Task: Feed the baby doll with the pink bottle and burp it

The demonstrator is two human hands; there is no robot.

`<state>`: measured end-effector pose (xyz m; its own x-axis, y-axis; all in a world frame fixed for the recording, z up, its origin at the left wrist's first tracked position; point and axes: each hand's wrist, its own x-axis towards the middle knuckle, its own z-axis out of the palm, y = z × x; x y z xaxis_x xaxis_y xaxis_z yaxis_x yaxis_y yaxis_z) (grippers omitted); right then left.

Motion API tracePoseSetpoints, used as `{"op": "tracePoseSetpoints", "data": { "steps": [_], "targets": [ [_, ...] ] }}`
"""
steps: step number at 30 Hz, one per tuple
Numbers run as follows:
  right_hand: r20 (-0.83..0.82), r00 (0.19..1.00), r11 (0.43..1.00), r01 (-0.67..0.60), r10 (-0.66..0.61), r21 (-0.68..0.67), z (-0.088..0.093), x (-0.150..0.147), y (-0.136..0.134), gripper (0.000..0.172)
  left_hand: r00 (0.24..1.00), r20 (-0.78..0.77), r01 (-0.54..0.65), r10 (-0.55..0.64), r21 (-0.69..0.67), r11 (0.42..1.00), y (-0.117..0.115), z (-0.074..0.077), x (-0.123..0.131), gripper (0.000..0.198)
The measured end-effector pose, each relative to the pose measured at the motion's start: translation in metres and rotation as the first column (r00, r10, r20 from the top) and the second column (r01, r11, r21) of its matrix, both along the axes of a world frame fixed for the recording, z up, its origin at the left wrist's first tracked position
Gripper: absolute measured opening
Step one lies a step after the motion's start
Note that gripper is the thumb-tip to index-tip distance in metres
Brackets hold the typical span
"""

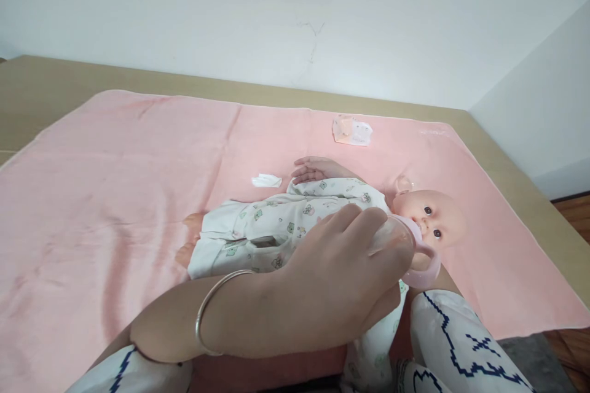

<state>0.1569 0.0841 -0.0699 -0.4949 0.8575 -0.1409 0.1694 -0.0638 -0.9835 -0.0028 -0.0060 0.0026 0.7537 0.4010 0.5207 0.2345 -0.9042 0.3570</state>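
Observation:
A baby doll [304, 215] in a white patterned outfit lies face up on the pink blanket, its head to the right. My left hand [350, 258], with a silver bangle on the wrist, is closed around a baby bottle [426, 267] with pink handles. The bottle's top end is at the doll's mouth; most of its body is hidden by my fingers. My right arm passes beneath the doll's head and shoulders. Beyond the doll, my right hand [318, 169] shows with its fingers stretched out, beside the doll's sleeve.
The pink blanket [152, 147] covers most of a wooden surface [55, 83] against a white wall. A folded white tissue [266, 180] lies past the doll's legs. Farther back is a small tissue pack [352, 131]. A clear pinkish object [404, 184] lies by the doll's head.

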Motion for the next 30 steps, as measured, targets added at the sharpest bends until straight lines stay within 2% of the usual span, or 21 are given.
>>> {"op": "tracePoseSetpoints", "data": {
  "steps": [6, 11, 16, 20, 26, 30],
  "targets": [
    [-0.012, 0.998, 0.995, 0.059, -0.061, -0.086, -0.008, -0.019, 0.022, 0.055, 1.000, -0.023, 0.014, -0.014, -0.018, 1.000, 0.000, 0.003, 0.000, 0.018],
    [0.024, 0.998, 0.996, 0.055, -0.053, -0.071, -0.001, -0.019, 0.019, 0.046, 1.000, -0.022, 0.018, -0.018, -0.012, 1.000, 0.002, 0.003, -0.001, 0.018],
    [0.056, 0.998, 1.000, 0.023, -0.023, 0.002, 0.018, 0.014, -0.015, 0.059, 1.000, 0.016, 0.023, -0.023, -0.004, 1.000, 0.002, 0.002, -0.001, 0.016],
    [0.100, 0.995, 0.999, 0.009, -0.013, 0.042, 0.014, 0.051, -0.040, 0.059, 1.000, 0.009, 0.003, -0.003, 0.009, 1.000, 0.000, 0.002, 0.000, 0.018],
    [0.157, 0.985, 0.996, -0.075, 0.066, 0.051, -0.007, 0.068, -0.037, 0.079, 1.000, 0.011, -0.007, 0.007, 0.004, 1.000, 0.001, -0.001, 0.000, 0.019],
    [0.131, 0.987, 0.994, -0.098, 0.092, 0.040, 0.007, 0.062, -0.039, 0.079, 0.999, 0.033, 0.024, -0.024, 0.013, 1.000, 0.002, -0.001, 0.001, 0.018]
  ]
}}
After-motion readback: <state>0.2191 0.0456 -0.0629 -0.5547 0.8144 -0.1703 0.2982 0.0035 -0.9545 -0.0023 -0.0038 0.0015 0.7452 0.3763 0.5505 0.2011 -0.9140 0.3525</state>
